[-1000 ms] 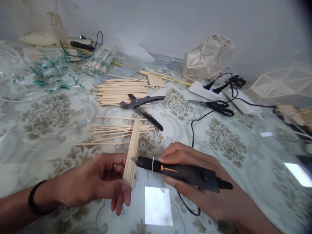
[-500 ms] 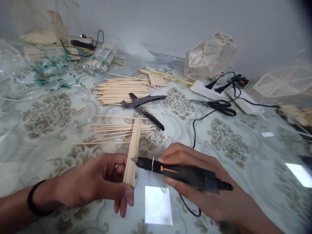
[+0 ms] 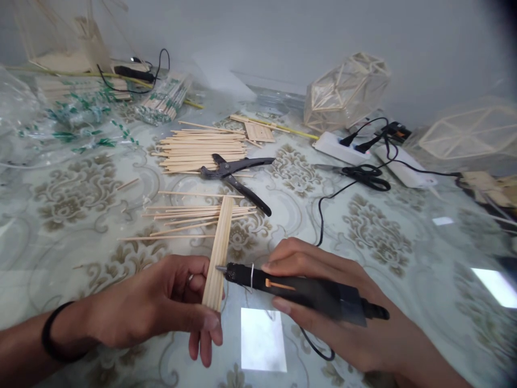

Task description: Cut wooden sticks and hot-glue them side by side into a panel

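My left hand (image 3: pixel 161 302) pinches the near end of a flat strip of wooden sticks (image 3: pixel 220 242) lying side by side, thumb on top and fingers beneath. The strip slants away from me, its far end over some loose sticks. In my right hand (image 3: pixel 323 302) is a black hot glue pen (image 3: pixel 283 285) with an orange slider and a wire loop near the front. Its metal tip rests at the strip's surface, just beyond my left fingers. Past the strip, black-handled cutters (image 3: pixel 236 175) lie open across a pile of thin wooden sticks (image 3: pixel 202 148).
Behind are bagged sticks (image 3: pixel 163 99), plastic wrappers (image 3: pixel 81 118) and a small wooden panel (image 3: pixel 258 132). Scissors (image 3: pixel 363 177) lie before a white power strip (image 3: pixel 339 148) with black cords. Geometric stick frames (image 3: pixel 347 91) stand at the back right. A patterned cover (image 3: pixel 375 231) spans the table.
The glue pen's tip has shifted very slightly toward me along the strip. Both hands keep their grip, and the view has shifted a touch.
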The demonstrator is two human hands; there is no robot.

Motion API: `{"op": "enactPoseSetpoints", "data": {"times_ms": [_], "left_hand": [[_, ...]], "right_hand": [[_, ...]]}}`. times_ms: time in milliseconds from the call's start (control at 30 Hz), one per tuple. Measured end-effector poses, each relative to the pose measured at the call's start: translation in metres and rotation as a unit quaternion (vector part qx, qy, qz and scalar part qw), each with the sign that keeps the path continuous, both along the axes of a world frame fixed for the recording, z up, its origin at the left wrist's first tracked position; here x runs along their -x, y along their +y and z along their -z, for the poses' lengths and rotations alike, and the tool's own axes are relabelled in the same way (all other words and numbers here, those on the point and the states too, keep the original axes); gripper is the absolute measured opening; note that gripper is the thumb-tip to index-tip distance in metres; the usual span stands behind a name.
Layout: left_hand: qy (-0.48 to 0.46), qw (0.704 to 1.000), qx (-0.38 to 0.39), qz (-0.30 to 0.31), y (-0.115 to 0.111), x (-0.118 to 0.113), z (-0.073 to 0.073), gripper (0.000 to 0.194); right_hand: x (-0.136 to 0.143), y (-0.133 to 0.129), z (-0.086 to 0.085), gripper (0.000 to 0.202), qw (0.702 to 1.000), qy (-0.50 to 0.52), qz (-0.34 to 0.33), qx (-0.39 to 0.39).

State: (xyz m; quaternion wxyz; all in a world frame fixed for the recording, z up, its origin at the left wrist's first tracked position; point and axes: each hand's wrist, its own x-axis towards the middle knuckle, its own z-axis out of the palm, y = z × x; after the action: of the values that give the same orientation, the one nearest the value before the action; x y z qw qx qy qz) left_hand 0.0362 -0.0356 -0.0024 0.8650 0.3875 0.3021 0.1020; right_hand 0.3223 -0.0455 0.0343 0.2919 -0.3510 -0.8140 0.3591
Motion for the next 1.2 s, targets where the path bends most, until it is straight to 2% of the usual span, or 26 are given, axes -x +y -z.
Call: {"op": "enactPoseSetpoints", "data": {"times_ms": [167,467,1200], "left_hand": [[-0.002,1.0,-0.001,-0.004,0.0012,-0.0009,-0.0027,0.027],[-0.017,1.0,0.021,-0.002,-0.0002,-0.0009,0.0023,0.025],[-0.013,1.0,-0.004,-0.008,-0.0009,-0.0025,-0.0006,0.023]], "right_hand": [[-0.001,0.0002,-0.0004,0.015,1.0,0.003,-0.002,0.004],[-0.0004,0.0007,0.0001,0.014,1.0,0.012,-0.01,0.018],[-0.0012,-0.0007,0.0005,0.017,1.0,0.009,-0.012,0.016]]}}
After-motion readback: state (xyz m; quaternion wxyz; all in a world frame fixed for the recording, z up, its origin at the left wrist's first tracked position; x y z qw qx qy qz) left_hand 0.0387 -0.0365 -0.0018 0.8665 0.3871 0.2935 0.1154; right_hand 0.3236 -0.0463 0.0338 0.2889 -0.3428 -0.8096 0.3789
